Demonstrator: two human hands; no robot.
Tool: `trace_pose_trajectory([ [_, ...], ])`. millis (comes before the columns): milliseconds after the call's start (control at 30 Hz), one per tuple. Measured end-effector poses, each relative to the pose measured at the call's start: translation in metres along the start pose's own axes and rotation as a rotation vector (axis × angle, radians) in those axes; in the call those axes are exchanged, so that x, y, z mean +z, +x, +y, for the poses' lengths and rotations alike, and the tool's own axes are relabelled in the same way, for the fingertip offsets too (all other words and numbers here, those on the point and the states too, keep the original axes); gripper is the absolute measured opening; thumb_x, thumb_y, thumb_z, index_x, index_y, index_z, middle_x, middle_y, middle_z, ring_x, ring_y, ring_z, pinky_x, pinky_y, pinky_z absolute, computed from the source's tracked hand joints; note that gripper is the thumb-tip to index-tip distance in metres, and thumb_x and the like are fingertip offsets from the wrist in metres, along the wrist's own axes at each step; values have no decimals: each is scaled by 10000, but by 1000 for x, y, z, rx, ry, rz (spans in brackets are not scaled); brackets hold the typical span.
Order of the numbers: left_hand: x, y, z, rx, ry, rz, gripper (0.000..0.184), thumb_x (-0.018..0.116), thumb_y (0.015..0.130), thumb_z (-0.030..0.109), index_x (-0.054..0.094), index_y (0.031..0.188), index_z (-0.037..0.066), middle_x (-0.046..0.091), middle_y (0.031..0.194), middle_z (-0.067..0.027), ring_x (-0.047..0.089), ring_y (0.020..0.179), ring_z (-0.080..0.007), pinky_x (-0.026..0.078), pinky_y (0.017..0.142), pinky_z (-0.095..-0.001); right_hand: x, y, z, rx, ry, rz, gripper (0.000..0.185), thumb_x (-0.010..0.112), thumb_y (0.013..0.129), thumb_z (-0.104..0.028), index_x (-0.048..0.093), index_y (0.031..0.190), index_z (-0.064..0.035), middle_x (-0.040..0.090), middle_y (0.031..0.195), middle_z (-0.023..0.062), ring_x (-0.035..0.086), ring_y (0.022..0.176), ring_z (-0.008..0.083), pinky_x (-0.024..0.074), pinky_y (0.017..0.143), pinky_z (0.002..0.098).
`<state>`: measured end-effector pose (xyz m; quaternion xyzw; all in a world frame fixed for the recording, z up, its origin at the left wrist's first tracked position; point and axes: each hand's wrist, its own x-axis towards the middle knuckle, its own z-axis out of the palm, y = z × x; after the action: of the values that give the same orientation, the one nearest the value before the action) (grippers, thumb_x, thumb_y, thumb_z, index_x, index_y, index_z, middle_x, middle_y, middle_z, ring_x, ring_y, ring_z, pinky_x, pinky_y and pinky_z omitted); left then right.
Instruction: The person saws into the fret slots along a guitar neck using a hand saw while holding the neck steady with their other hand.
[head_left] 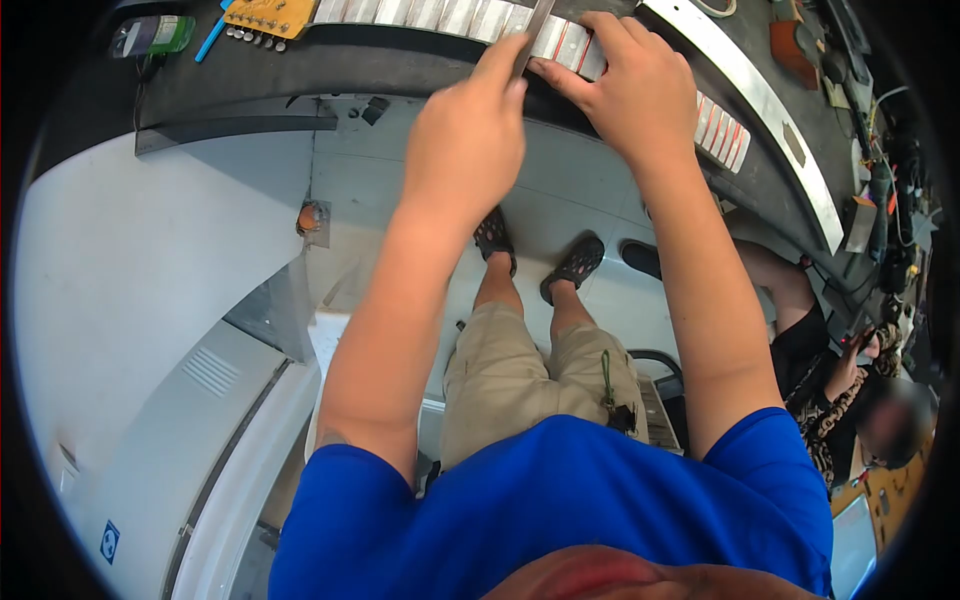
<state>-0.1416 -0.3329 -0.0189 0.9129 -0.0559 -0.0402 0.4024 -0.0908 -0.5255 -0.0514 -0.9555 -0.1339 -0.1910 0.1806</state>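
My left hand (466,130) is closed around a narrow, flat grey metal tool (538,22), whose long end points up out of view. Its lower end meets a row of silver metal blocks (460,17) on the dark bench; the exact kind of tool cannot be made out. With fingers and thumb, my right hand (640,85) grips blocks in that row just right of the tool. Thin red lines run between some of the blocks. The row continues past my right wrist, where more red-marked blocks (724,134) show.
A long curved-looking white metal strip (770,110) lies right of the row. An orange-yellow block with metal studs (270,14), a blue stick (211,38) and a green-labelled bottle (160,36) are at upper left. Another person (835,380) sits at right.
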Motion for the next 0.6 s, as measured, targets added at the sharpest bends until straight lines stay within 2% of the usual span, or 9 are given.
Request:
trace_pose_trajectory([
  [67, 7, 14, 1, 18, 39, 34, 445, 590, 1075, 96, 593, 1519, 103, 756, 987, -240, 748, 817, -447, 569, 775, -462, -1, -2, -1, 9, 0, -13, 616, 862, 820, -584, 762, 1156, -76, 728, 911, 71, 725, 842, 308, 571, 731, 434],
  [267, -4, -120, -36, 51, -40, 99, 452, 603, 1068, 92, 592, 1519, 121, 757, 1099, -254, 749, 900, -477, 580, 821, -494, -8, 2, -5, 12, -4, -31, 615, 873, 807, -575, 760, 1143, -73, 716, 897, 70, 717, 847, 296, 564, 736, 425],
  [367, -9, -60, -12, -35, -11, 0, 450, 610, 1069, 104, 593, 1518, 127, 750, 1062, -261, 751, 893, -467, 578, 813, -500, -2, 1, -2, 1, 0, -2, 609, 870, 810, -576, 759, 1135, -72, 718, 896, 70, 716, 846, 292, 563, 732, 427],
  [400, -4, -25, -7, 2, 25, 23, 449, 608, 1069, 105, 595, 1516, 131, 746, 1047, -264, 752, 880, -459, 577, 806, -498, -6, 2, -4, 32, -13, -53, 605, 865, 814, -580, 760, 1138, -79, 723, 893, 72, 721, 839, 297, 566, 722, 436],
  [467, 11, 19, -2, 54, 85, 47, 446, 605, 1068, 108, 598, 1513, 138, 739, 1018, -269, 753, 855, -444, 576, 791, -492, -16, 6, -11, 80, 19, -58, 522, 870, 805, -492, 740, 1095, -76, 718, 932, 127, 706, 886, 356, 547, 774, 474],
  [500, 11, 8, -2, 33, 44, 30, 445, 604, 1067, 108, 600, 1511, 141, 736, 1008, -269, 748, 840, -445, 574, 781, -492, -19, 5, -14, 98, 42, -74, 483, 872, 800, -447, 731, 1073, -75, 716, 952, 155, 699, 910, 386, 538, 799, 494],
  [533, 7, -7, -1, 14, 8, 27, 445, 604, 1066, 108, 601, 1509, 145, 733, 997, -269, 743, 824, -445, 571, 770, -492, -9, 5, -8, 14, 29, -43, 611, 861, 816, -591, 760, 1141, -84, 721, 882, 77, 724, 825, 303, 567, 716, 440],
  [600, -1, -53, -9, -74, -67, 11, 438, 598, 1062, 97, 607, 1499, 138, 733, 1017, -268, 721, 802, -461, 561, 748, -488, -7, 4, -5, 55, -1, -70, 615, 861, 811, -601, 761, 1144, -94, 720, 879, 80, 724, 820, 307, 569, 716, 443],
])
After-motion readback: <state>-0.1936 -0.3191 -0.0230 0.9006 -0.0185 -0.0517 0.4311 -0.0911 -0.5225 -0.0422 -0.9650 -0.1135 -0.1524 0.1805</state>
